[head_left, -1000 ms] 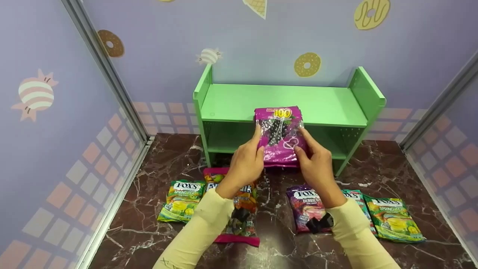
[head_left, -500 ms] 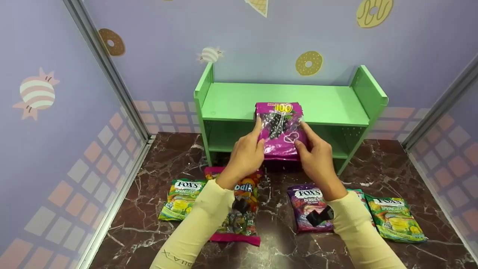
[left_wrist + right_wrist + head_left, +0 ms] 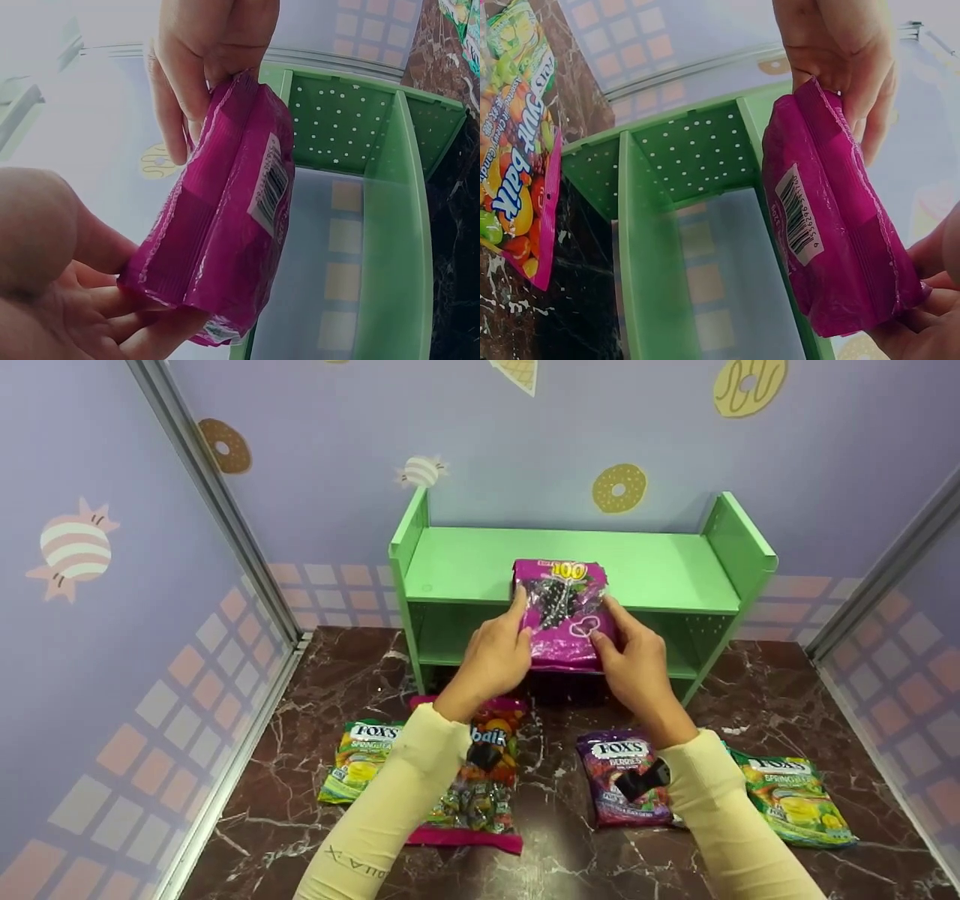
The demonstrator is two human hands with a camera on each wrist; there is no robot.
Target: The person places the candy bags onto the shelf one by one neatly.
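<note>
Both hands hold a purple candy bag (image 3: 564, 619) marked "100", with a clear window showing dark berries. My left hand (image 3: 495, 652) grips its left side and my right hand (image 3: 634, 656) grips its right side, thumbs on the front. In the head view the bag is tilted in front of the green shelf's (image 3: 480, 562) top board and overlaps its front edge; whether it touches the board I cannot tell. The left wrist view shows the bag's back (image 3: 247, 202) with a barcode and fingers at both sides. In the right wrist view the same barcode (image 3: 799, 214) appears.
On the dark marble surface (image 3: 547, 825) lie a yellow-green Fox's bag (image 3: 360, 765) and a pink-edged candy bag (image 3: 480, 802) at left. A purple Fox's Berries bag (image 3: 622, 757) and another green Fox's bag (image 3: 799, 802) lie at right. Walls stand behind and at both sides.
The purple candy bag has risen a little and moved slightly away from me toward the shelf's top board. Both hands keep their hold on it.
</note>
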